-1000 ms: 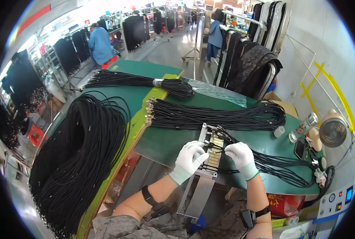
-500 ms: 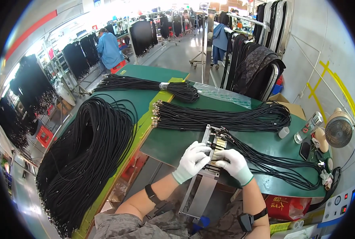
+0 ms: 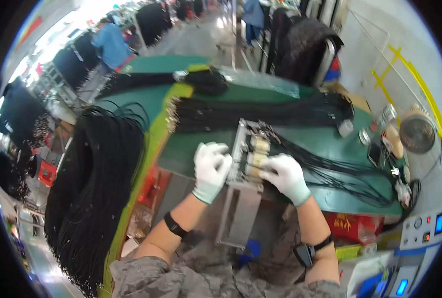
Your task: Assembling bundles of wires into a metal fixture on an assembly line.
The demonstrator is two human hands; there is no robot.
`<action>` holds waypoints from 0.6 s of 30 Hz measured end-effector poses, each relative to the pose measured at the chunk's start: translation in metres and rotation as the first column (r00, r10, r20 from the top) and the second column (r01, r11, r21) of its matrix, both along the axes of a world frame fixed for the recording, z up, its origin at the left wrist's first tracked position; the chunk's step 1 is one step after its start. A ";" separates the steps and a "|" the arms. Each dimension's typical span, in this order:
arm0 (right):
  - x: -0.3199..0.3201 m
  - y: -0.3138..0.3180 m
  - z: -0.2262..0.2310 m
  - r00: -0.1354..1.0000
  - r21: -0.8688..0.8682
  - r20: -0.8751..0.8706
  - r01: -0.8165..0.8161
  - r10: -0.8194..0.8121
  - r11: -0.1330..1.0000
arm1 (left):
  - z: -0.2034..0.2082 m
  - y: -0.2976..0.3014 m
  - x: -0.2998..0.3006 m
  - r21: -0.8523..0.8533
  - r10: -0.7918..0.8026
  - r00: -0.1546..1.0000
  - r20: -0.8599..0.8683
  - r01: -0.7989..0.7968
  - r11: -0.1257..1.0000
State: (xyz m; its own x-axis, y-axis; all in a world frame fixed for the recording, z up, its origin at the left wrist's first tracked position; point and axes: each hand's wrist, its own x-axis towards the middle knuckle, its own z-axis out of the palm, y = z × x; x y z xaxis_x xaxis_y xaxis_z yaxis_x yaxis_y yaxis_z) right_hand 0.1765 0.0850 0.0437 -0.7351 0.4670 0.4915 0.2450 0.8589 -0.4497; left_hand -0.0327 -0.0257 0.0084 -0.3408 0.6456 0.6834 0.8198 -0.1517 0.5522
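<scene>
A metal fixture [image 3: 241, 156] with pale yellow blocks stands at the table's front edge, and the ends of several black cables [image 3: 320, 161] lie at its far right side. To the left of it, apart from the blocks, is my left hand [image 3: 211, 169] in a white glove, fingers curled and thumb near the fingertips. My right hand [image 3: 284, 175], also gloved, reaches over the fixture's right side. Its thumb and fingers are pinched together by the yellow blocks. Blur and the gloves hide what either hand holds, if anything.
Bundles of black cables [image 3: 260, 111] lie across the green table [image 3: 181, 154]. A large cable heap [image 3: 97, 184] hangs at left. On the right are a small fan [image 3: 417, 129], a glass bottle [image 3: 387, 114] and a phone [image 3: 374, 154]. A person in blue [image 3: 110, 44] sits far left.
My left hand has drawn back leftward off the fixture. The right hand stays by the yellow blocks. The whole view has shifted and is blurred.
</scene>
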 end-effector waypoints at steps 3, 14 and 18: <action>0.004 0.004 0.001 1.000 -0.010 0.003 0.023 -0.023 1.000 | 0.006 0.001 -0.003 -0.076 -0.009 1.000 0.030 0.011 0.997; 0.022 0.016 -0.003 0.983 0.009 0.164 0.084 -0.084 0.996 | 0.002 -0.003 0.003 -0.193 -0.114 0.991 0.071 0.126 0.973; 0.023 0.016 -0.002 0.973 -0.008 0.216 0.085 -0.081 0.996 | 0.002 -0.004 0.003 -0.208 -0.113 0.991 0.077 0.126 0.970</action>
